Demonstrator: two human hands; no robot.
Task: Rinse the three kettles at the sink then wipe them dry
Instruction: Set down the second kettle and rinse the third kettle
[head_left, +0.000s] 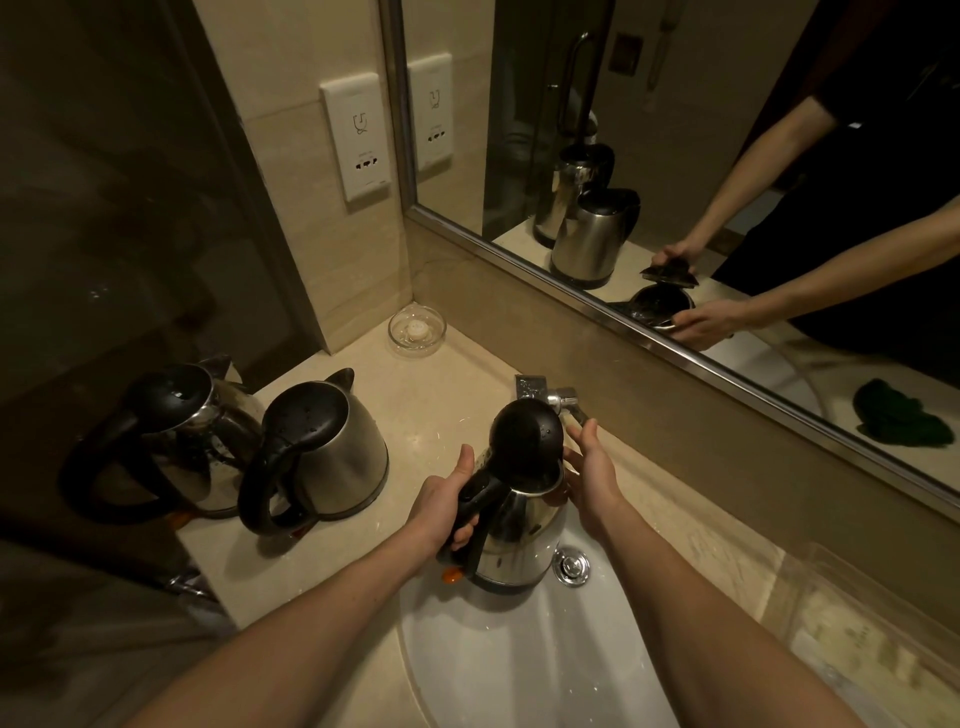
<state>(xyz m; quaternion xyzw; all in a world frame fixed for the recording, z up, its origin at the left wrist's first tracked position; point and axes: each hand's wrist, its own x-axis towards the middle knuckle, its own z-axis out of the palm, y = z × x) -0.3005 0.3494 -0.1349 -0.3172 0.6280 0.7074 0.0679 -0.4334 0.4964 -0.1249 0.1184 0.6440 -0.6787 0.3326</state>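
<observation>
Head view: nearest lies the white sink (467, 670), its basin showing no standing water. Above it the held kettle (519, 540) hangs upright over the bowl with its black lid (527, 436) tipped open. The left grip (447, 501) is curled round the black handle and carries the weight. The right grip (592, 478) is not closed on anything: its fingers lie straight along the kettle's far side and reach up toward the tap (553, 397). Whether they touch the lever cannot be told. No stream of water shows, and the drain stopper (571, 566) sits just beside the kettle's base.

To the left, on the counter (441, 405), stand the middle kettle (332, 452) and, touching or almost touching it, the far-left kettle (176, 436). Both are upright with lids down, and specks on the lids look like droplets. That may mean they are already rinsed, though it is not certain.

Farther back a glass dish (417, 327) sits in the corner under a socket plate (358, 137). In the mirror (519, 78) a green cloth (904, 415) lies loose on the counter beside the sink, in nobody's hand.

Judged from this, the work is in the rinsing stage, with this kettle about to take water or just emptied. None of the three looks wiped, so all of the drying seems left to do.
</observation>
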